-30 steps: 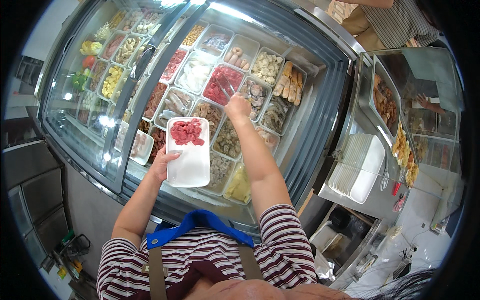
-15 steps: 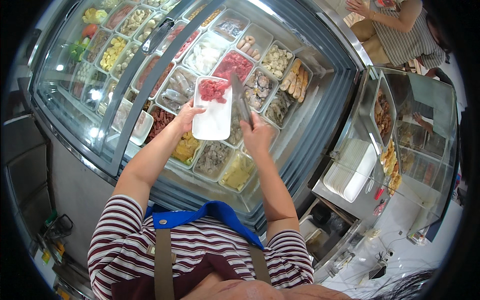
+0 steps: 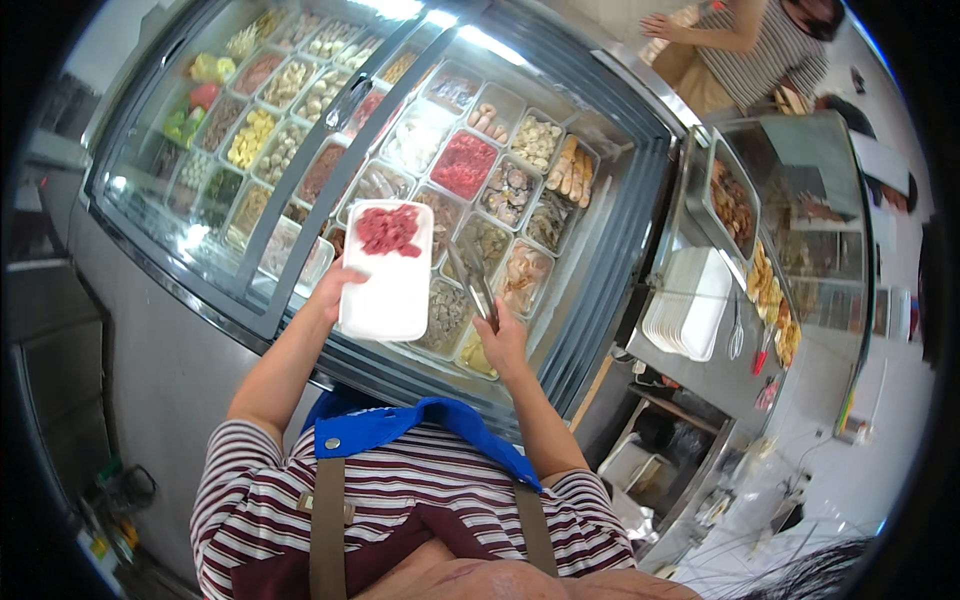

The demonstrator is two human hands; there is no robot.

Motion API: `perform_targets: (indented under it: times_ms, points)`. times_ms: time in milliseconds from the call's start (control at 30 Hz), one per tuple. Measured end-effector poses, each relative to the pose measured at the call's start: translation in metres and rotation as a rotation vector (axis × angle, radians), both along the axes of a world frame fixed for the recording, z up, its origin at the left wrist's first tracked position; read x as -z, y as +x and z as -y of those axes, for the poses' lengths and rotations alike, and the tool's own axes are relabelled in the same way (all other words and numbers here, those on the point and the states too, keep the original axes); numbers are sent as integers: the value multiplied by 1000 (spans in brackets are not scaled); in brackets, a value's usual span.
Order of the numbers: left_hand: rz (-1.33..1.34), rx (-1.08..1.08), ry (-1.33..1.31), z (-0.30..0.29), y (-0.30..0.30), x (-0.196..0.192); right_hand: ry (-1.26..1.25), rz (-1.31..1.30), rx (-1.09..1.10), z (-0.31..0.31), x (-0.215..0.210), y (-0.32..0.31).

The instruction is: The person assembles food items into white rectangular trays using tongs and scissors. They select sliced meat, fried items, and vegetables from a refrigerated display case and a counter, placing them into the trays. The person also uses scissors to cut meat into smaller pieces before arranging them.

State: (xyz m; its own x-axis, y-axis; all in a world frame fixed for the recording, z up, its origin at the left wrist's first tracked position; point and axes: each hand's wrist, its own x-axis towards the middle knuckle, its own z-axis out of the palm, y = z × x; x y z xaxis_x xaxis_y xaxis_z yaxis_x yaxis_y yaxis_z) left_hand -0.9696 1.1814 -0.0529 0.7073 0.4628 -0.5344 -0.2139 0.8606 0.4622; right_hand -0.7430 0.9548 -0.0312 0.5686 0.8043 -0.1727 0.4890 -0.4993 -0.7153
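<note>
My left hand grips the left edge of a white rectangular tray. Slices of red raw meat lie at the tray's far end; its near part is bare. Closed round the handle end of metal tongs is my right hand, right of the tray. The tongs point away from me, their two arms a little apart, with nothing seen between them. Beyond the tray, a tub of red meat sits in the display chiller, among tubs of seafood. The tray hides some tubs beneath it.
A sliding glass lid with a grey frame covers the chiller's left side. At right, a stack of white trays, a whisk and cooked food occupy a glass-sided counter. Another person is at the far right.
The tray with meat has come nearer to me and slightly left. My right hand and the tongs have drawn back from near the meat tub.
</note>
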Motion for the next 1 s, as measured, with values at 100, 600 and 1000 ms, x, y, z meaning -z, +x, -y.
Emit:
perform_targets:
  times_ms: [100,600,1000]
  points:
    - [-9,15,-91,4,-49,-30,-92,11,58,36,-1,-28]
    - [123,-349,-20,9,-218,-33,-312,307,188,111,-15,-116]
    - [318,-366,61,-13,-218,-30,-263,337,151,103,-19,-120]
